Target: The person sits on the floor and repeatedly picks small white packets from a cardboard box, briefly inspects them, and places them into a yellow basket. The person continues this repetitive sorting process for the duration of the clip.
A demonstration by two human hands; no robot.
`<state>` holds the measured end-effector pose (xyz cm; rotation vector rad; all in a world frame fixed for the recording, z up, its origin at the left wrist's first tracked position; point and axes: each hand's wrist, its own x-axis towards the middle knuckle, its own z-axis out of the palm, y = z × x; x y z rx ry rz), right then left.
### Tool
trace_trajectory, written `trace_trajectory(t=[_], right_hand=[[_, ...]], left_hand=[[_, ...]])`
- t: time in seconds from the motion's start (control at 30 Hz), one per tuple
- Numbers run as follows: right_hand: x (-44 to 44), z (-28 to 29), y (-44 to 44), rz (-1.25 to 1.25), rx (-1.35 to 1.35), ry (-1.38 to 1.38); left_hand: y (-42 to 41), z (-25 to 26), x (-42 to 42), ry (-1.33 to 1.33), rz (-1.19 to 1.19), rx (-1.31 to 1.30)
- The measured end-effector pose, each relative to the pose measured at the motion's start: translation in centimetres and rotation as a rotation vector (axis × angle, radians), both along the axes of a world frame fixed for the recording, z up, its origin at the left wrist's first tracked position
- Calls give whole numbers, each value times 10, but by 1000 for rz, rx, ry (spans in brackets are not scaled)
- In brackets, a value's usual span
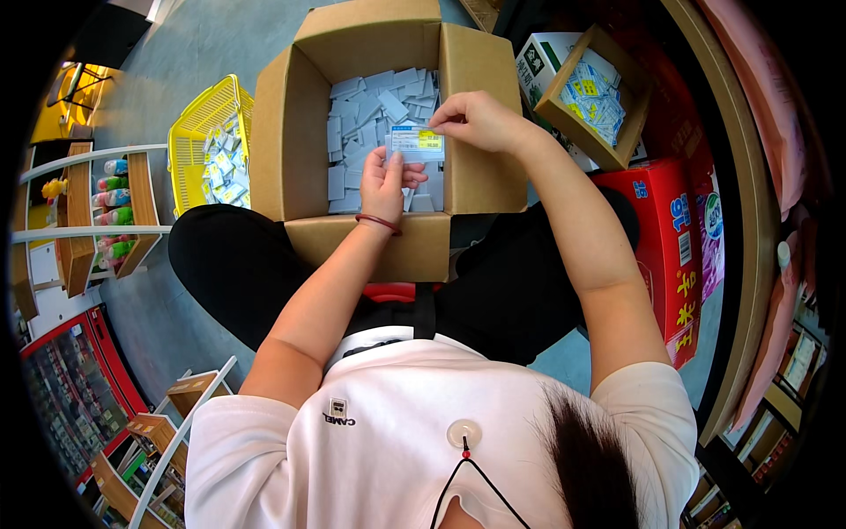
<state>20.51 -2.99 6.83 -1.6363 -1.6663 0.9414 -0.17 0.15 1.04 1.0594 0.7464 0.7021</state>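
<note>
My left hand (pixel 384 185) holds a plastic price tag (pixel 411 144) between thumb and fingers. The tag shows a blue-and-white printed face with a yellow price patch. At its upper right corner, the thumb and index finger of my right hand (pixel 472 119) pinch the edge; whether they grip the paper insert or the plastic holder cannot be told. Both hands are above an open cardboard box (pixel 370 244), its flaps folded outward. Many plain pale plastic tags (pixel 377 99) lie loosely piled inside it.
A yellow plastic basket (pixel 188 142) with printed tags stands left of the box. At right, a small open carton (pixel 624 155) holds more labels, near a red drink carton (pixel 667 258). Shelves with small bottles (pixel 115 198) are at far left.
</note>
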Motion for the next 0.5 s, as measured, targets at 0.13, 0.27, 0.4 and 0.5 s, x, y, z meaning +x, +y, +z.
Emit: trace_trajectory(t=[0.13, 0.27, 0.4, 0.5], right_hand=[[1, -1, 0, 26, 44, -43], [-2, 2, 0, 10, 53, -37], [-4, 4, 0, 39, 96, -75], [-9, 5, 1, 50, 161, -80]], left_hand=[[0, 0, 0, -4, -4, -2], [0, -1, 0, -10, -1, -13], [0, 0, 0, -3, -13, -14], [1, -1, -1, 2, -29, -9]])
